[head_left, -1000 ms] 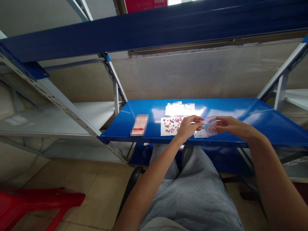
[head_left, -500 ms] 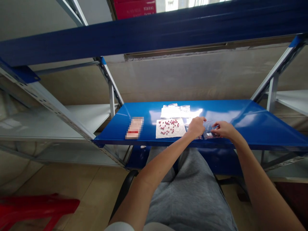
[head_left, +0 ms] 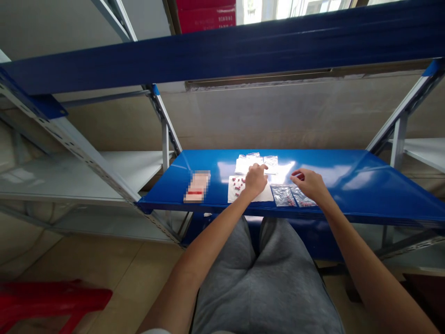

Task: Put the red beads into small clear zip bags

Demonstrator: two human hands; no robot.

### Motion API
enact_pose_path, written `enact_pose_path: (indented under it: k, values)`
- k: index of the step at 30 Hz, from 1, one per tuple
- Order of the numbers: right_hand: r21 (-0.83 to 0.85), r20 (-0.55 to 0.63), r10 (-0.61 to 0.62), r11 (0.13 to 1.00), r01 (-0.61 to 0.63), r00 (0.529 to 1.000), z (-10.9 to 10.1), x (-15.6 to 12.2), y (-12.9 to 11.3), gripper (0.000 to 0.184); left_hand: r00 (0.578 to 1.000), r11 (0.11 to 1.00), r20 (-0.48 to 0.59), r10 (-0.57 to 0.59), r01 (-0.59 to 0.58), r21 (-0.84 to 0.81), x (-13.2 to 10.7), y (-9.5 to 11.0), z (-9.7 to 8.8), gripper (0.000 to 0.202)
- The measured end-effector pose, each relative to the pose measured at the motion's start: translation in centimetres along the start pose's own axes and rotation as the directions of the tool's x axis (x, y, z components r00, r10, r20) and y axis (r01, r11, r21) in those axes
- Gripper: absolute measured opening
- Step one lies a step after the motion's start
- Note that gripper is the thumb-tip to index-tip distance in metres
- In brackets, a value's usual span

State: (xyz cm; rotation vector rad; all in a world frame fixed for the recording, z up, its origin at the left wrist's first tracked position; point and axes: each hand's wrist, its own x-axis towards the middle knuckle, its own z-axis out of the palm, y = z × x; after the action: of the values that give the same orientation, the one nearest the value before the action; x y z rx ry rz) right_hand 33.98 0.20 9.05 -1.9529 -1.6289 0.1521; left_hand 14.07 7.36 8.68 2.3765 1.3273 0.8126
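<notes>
My left hand (head_left: 256,181) is over the white sheet (head_left: 255,197), its fingers apart and reaching toward the pile of clear plastic bags (head_left: 245,164). It holds nothing that I can see. Small red pieces (head_left: 238,188) lie scattered on the sheet, some hidden under this hand. To the right, my right hand (head_left: 310,183) hovers just above two clear zip bags (head_left: 283,195) with red pieces inside. Its fingers are curved with a gap at the thumb, and nothing shows between them.
A blurred-out pinkish object (head_left: 197,186) lies on the left of the blue shelf (head_left: 358,185). A blue beam (head_left: 222,55) crosses above, and metal posts (head_left: 167,125) stand at the sides. A red stool (head_left: 59,301) is on the floor at lower left.
My left hand has moved left from the filled bags to over the sheet. My right hand has let go of a bag and shifted slightly left and up. Both filled bags now lie flat.
</notes>
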Motion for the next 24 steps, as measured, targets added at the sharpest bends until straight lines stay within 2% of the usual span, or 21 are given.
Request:
enact_pose_path:
  k: [3, 7, 10, 16, 20, 24]
  values:
    - [0.105, 0.024, -0.055, 0.993, 0.052, 0.998, 2.7, 3.1, -4.3, 0.02, 0.99, 0.988, -0.097, -0.104, 0.114, 0.102, 1.1, -3.2, -2.2, 0.04]
    - [0.124, 0.017, -0.005, 0.992, 0.003, 1.0, 6.1, 7.5, -7.7, 0.023, 0.991, 0.986, -0.052, -0.121, 0.126, 0.108, 2.6, -5.3, -3.1, 0.046]
    - [0.109, -0.008, 0.076, 0.991, -0.075, 0.997, 7.7, 9.3, -8.0, 0.028, 0.994, 0.99, -0.023, -0.105, 0.107, 0.093, 3.2, -5.6, -2.5, 0.046]
    - [0.149, 0.0, 0.157, 0.976, -0.155, 0.988, 9.3, 9.8, -7.5, 0.032, 0.994, 0.993, -0.005, -0.106, 0.106, 0.058, 3.4, -6.0, -0.9, 0.047]
    - [0.195, -0.014, 0.16, 0.969, -0.155, 0.987, 9.4, 10.2, -7.8, 0.029, 0.994, 0.995, -0.02, -0.104, 0.104, 0.006, 3.4, -6.2, -0.6, 0.044]
    - [0.298, -0.027, 0.155, 0.944, -0.14, 0.988, 8.5, 10.2, -8.0, 0.023, 0.994, 0.996, -0.085, -0.075, 0.072, -0.045, 3.3, -5.9, -1.2, 0.035]
